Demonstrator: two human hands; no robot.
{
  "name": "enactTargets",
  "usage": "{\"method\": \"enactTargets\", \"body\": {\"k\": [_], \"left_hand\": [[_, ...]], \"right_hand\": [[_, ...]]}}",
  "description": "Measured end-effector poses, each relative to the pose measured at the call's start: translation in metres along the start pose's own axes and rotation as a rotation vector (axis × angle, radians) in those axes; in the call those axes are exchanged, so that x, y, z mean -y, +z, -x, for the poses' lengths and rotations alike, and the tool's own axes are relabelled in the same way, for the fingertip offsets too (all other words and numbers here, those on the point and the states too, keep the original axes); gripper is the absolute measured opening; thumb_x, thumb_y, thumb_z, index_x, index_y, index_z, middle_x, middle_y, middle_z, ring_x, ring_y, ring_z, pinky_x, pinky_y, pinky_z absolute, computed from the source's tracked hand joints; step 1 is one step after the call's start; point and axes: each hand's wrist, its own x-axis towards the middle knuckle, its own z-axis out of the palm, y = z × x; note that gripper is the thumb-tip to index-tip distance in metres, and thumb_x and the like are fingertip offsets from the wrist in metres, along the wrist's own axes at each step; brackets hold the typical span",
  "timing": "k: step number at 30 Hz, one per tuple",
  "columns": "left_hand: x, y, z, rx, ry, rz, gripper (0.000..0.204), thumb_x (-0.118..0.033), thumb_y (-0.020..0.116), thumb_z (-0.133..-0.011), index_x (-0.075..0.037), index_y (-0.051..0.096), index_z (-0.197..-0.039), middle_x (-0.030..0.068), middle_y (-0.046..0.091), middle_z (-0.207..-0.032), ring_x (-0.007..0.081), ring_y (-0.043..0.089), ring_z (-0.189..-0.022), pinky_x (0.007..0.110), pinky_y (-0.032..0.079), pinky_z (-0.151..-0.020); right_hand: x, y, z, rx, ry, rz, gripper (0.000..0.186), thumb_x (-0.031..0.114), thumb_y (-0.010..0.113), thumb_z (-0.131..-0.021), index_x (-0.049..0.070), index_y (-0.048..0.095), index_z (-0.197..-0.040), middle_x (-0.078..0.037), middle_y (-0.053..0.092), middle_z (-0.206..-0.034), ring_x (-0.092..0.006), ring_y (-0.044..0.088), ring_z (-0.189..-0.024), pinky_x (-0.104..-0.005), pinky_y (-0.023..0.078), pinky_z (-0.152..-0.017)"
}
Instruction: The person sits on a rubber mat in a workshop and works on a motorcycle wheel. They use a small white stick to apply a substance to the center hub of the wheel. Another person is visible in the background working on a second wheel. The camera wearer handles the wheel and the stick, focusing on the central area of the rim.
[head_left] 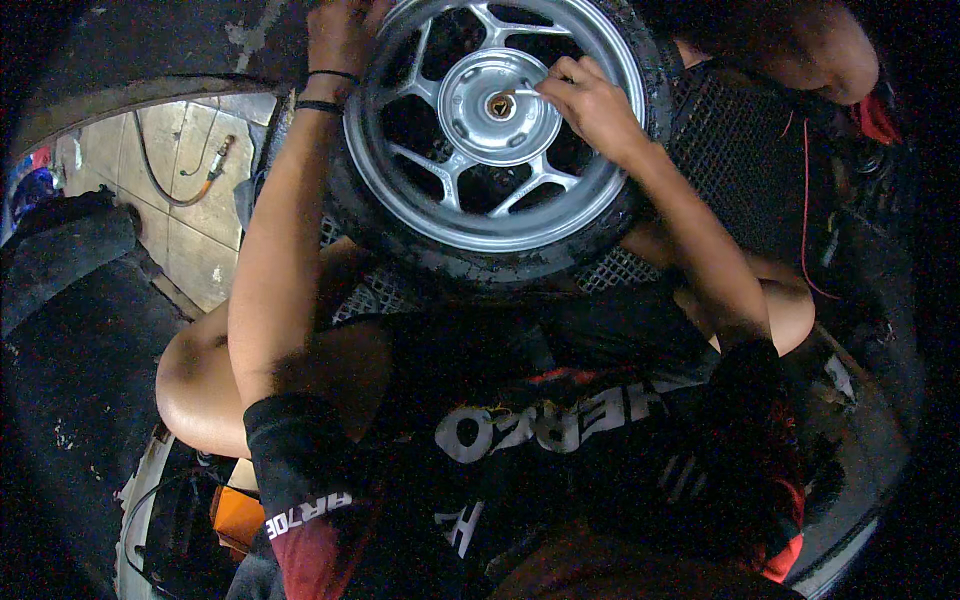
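A silver spoked motorcycle wheel [515, 235] with a black tire [470, 270] lies face up in front of me. My right hand [592, 108] is closed in a pinch on a thin pale stick [524, 92]. The stick points left, its tip at the brownish centre hole of the hub [500, 106]. At the wheel's upper left, my left hand [345, 30] is beside or on the tire. Shadow and the frame's upper edge hide its fingers, so its grip does not show.
Black mesh matting [735, 150] lies under and beside the wheel. Another person's bare limb [810, 60] reaches in at upper right. A dark hose with an orange fitting [212, 180] rests on pale floor tiles at left. A thin red cord [806, 210] hangs at right; an orange box [238, 515] sits lower left.
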Motion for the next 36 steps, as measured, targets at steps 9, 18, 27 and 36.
{"method": "enactTargets", "body": {"k": [9,18,27,36], "left_hand": [[0.006,-0.006,-0.013,0.006,0.068,0.152,0.022,-0.021,0.056,-0.091,-0.005,0.067,-0.103,0.0209,0.066,-0.097,0.0384,0.063,-0.090,0.045,0.050,-0.079],[-0.018,-0.017,-0.013,-0.020,-0.205,0.439,0.029,-0.024,0.064,-0.091,-0.001,0.067,-0.108,0.0183,0.069,-0.103,0.0253,0.067,-0.092,0.037,0.051,-0.080],[-0.024,-0.021,-0.023,-0.047,-0.169,0.476,0.023,-0.019,0.067,-0.088,0.001,0.068,-0.101,0.0168,0.070,-0.092,0.0232,0.067,-0.085,0.034,0.051,-0.075],[-0.015,-0.021,-0.020,-0.166,0.005,0.217,0.018,-0.015,0.067,-0.085,0.000,0.068,-0.095,0.0168,0.069,-0.088,0.0303,0.066,-0.081,0.038,0.051,-0.074]], "right_hand": [[-0.001,0.000,-0.001,0.052,-0.007,0.085,0.026,0.009,0.062,-0.077,0.012,0.067,-0.103,-0.006,0.059,-0.108,-0.0279,0.055,-0.099,-0.0388,0.052,-0.084],[-0.004,-0.004,-0.016,0.107,-0.106,0.158,0.026,0.012,0.061,-0.075,0.012,0.068,-0.100,-0.006,0.058,-0.106,-0.0288,0.055,-0.097,-0.0381,0.052,-0.082],[-0.013,-0.011,-0.027,0.195,-0.135,0.112,0.026,0.012,0.061,-0.075,0.013,0.067,-0.100,-0.005,0.056,-0.108,-0.0285,0.055,-0.098,-0.0369,0.055,-0.076],[-0.014,-0.014,-0.027,0.160,-0.260,0.214,0.028,0.013,0.061,-0.075,0.016,0.067,-0.102,-0.002,0.055,-0.110,-0.0264,0.054,-0.102,-0.0345,0.057,-0.071]]}}
